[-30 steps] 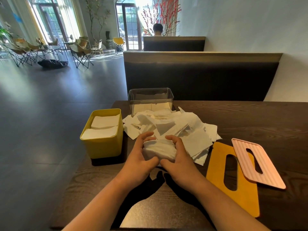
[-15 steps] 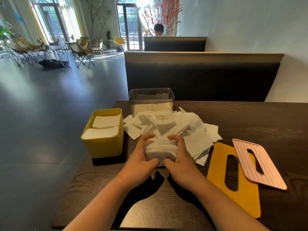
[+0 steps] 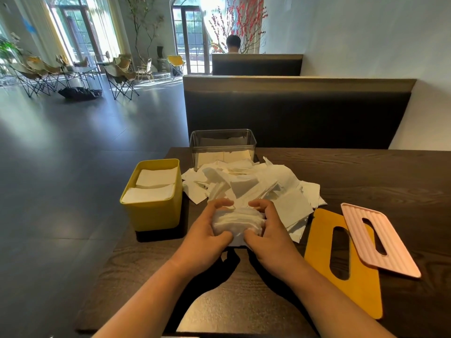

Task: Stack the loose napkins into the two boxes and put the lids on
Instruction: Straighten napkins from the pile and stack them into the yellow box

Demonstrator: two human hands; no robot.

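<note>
Two hands in the head view, left hand [image 3: 205, 231] and right hand [image 3: 272, 231], clamp a bundle of napkins [image 3: 238, 219] from both sides at the loose pile [image 3: 258, 186]'s near edge, likely squaring it. The yellow box [image 3: 153, 215] and clear box [image 3: 222, 140] stand open for filling, with the orange lid [image 3: 317, 254] and pink lid [image 3: 393, 242] laid aside at right.

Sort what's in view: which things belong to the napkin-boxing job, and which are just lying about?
Job: napkin bundle gripped by the left hand and right hand; loose napkin pile; yellow box; clear box; yellow lid; pink lid, both lids off.
Lying about: folding chairs; dark bundle on the floor; booth bench; red-blossom branches.
</note>
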